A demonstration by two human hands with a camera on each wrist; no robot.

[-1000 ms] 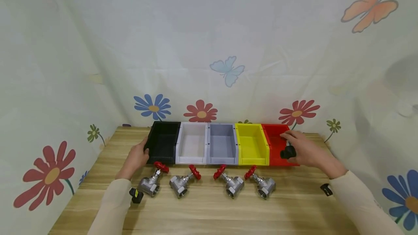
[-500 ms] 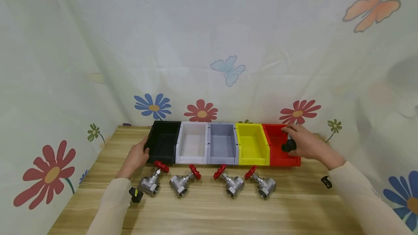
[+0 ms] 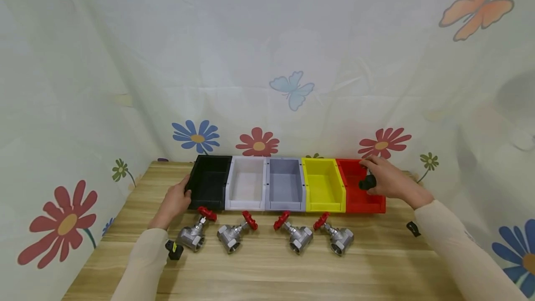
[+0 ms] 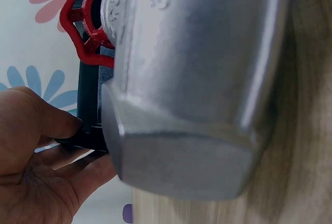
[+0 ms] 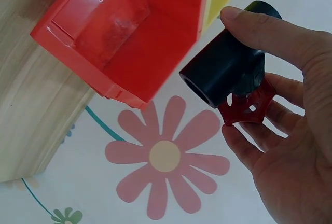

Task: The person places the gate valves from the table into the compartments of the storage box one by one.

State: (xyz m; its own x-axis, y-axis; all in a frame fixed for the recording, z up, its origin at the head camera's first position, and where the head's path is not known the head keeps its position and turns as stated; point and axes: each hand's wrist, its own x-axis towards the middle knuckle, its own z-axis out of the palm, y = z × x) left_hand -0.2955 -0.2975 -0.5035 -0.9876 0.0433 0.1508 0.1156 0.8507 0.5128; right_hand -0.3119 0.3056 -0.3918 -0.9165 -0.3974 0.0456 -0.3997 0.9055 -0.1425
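My right hand (image 3: 390, 179) holds a black plastic valve (image 5: 223, 68) over the red bin (image 3: 365, 205), at the right end of a row of bins. In the right wrist view, the thumb presses on the black body and the fingers lie around its red handwheel (image 5: 248, 106). At the other end, my left hand (image 3: 173, 202) grips the side wall of the black bin (image 3: 208, 185), thumb on one side and fingers on the other. A steel valve with a red handwheel (image 4: 187, 79) looms close in the left wrist view, apart from the hand.
White (image 3: 246, 185), grey (image 3: 285, 185) and yellow (image 3: 322, 187) bins stand between the black and red ones. Several steel valves (image 3: 298, 238) with red handwheels lie in front of them on the wooden table (image 3: 259, 278). A flowered curtain (image 3: 234, 59) hangs behind.
My right hand has risen a little and moved slightly back over the red bin, with the black valve in its grasp. The left hand stays on the black bin.
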